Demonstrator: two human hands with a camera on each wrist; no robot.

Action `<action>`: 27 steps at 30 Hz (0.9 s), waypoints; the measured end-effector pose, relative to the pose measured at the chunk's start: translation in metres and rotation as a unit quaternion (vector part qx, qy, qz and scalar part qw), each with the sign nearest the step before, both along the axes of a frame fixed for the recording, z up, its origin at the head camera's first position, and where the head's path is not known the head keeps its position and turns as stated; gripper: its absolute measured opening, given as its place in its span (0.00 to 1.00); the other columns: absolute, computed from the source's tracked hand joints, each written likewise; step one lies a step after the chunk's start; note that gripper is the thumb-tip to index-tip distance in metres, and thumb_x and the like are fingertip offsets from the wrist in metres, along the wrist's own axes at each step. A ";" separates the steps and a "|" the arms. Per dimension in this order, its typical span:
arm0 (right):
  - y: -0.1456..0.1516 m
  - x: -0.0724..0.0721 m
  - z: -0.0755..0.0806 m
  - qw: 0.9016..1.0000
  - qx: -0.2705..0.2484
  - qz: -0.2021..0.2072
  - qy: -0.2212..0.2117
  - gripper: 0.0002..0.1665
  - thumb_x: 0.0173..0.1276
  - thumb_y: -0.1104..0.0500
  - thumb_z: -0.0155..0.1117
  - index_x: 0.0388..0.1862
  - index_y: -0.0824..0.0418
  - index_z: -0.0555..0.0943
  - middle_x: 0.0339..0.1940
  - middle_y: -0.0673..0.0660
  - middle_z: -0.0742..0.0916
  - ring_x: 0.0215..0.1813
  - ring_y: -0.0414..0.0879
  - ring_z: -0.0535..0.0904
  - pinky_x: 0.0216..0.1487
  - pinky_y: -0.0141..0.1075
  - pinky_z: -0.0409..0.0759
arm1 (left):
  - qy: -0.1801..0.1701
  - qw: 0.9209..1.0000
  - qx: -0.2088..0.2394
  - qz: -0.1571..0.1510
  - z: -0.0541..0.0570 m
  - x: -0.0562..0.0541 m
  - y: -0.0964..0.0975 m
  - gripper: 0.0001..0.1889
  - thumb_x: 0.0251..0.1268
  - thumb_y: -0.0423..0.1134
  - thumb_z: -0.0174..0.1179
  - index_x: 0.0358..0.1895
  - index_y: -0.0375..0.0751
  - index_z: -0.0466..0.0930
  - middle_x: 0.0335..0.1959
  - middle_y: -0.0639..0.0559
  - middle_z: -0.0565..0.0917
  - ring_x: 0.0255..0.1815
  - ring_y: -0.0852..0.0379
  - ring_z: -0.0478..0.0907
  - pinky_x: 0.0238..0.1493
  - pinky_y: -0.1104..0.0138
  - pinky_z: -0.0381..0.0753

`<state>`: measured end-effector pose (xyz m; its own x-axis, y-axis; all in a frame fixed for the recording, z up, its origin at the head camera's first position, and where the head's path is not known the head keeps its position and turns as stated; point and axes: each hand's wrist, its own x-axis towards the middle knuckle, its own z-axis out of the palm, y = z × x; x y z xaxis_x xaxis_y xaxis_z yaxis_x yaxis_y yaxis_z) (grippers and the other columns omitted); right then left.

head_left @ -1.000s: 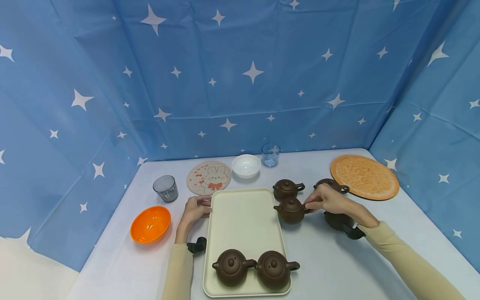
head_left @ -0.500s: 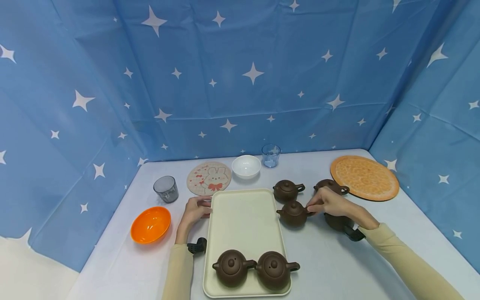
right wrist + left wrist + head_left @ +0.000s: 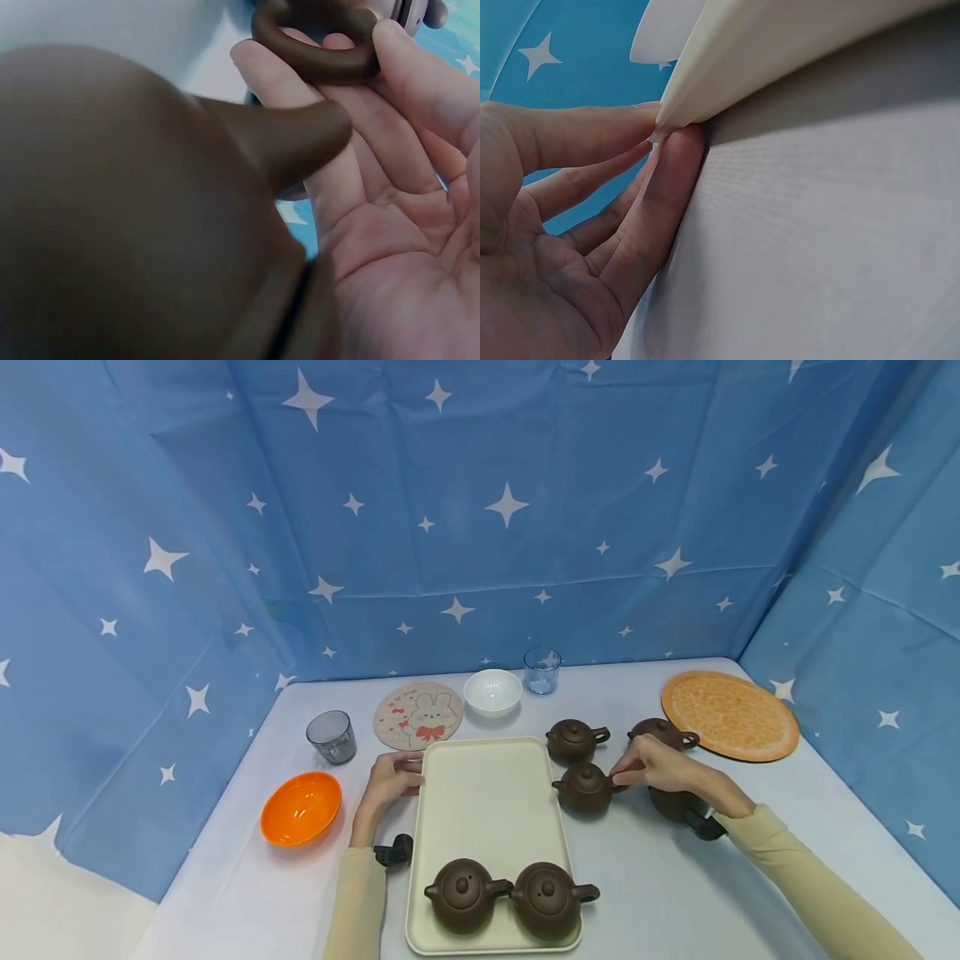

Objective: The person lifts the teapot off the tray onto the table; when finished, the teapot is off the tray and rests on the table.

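Note:
My left hand (image 3: pixel 393 781) is at the left edge of a cream tray (image 3: pixel 487 810). In the left wrist view, its thumb and a finger pinch the tray's rim (image 3: pixel 712 71). Two dark brown teapots, a left one (image 3: pixel 461 902) and a right one (image 3: pixel 545 906), sit at the tray's near end. My right hand (image 3: pixel 660 766) pinches the loop handle (image 3: pixel 322 66) of another brown teapot (image 3: pixel 585 792), just right of the tray. Close under that wrist stands a further teapot (image 3: pixel 671 804), large and blurred in the right wrist view, its spout towards the fingers.
Behind the held teapot stands another teapot (image 3: pixel 573 742); one more (image 3: pixel 656 730) is partly behind my right hand. An orange bowl (image 3: pixel 302 810), grey glass (image 3: pixel 332 737), rabbit mat (image 3: pixel 417 717), white bowl (image 3: pixel 492 693), clear glass (image 3: pixel 542 672) and orange round mat (image 3: pixel 729 716) surround the tray.
The teapot in my right hand has shifted slightly right and nearer to me, and the hand slightly with it. My left hand stays at the tray's edge.

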<state>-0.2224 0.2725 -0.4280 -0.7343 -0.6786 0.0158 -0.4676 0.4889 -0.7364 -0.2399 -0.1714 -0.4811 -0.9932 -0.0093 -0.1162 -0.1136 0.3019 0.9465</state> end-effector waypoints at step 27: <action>-0.002 0.007 0.007 0.997 0.031 -0.060 0.036 0.10 0.62 0.63 0.67 0.39 0.68 0.87 0.35 0.56 0.89 0.36 0.41 0.86 0.37 0.30 0.85 | 0.002 1.000 0.011 -0.002 0.001 0.002 0.000 0.24 0.49 0.21 0.63 0.55 0.31 0.79 0.39 0.37 0.83 0.30 0.53 0.84 0.33 0.62 0.88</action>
